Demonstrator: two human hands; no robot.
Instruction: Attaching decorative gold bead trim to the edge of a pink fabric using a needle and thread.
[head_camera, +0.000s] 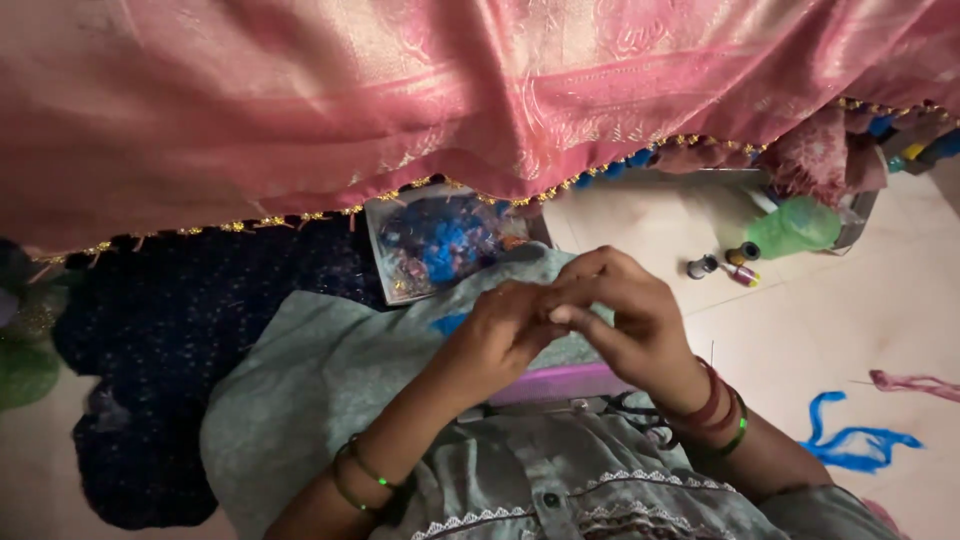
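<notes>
My left hand (495, 335) and my right hand (625, 315) meet in front of me over my lap, fingertips pinched together on something too small to make out. Green bangles ring my left wrist, red and green ones my right. Just beyond the hands lies a clear plastic bag (440, 245) of blue and mixed-colour bits. A pink cloth (400, 90) with a gold beaded edge hangs across the top of the view. A pink flat object (560, 382) rests under my wrists on the grey-green cloth (320, 370) over my lap.
Small thread spools (725, 265) and a green plastic bag (795, 228) sit on the pale floor at the right. Blue thread scraps (850, 440) and a pink scrap (915, 383) lie at the lower right. Dark blue fabric (170, 330) spreads at the left.
</notes>
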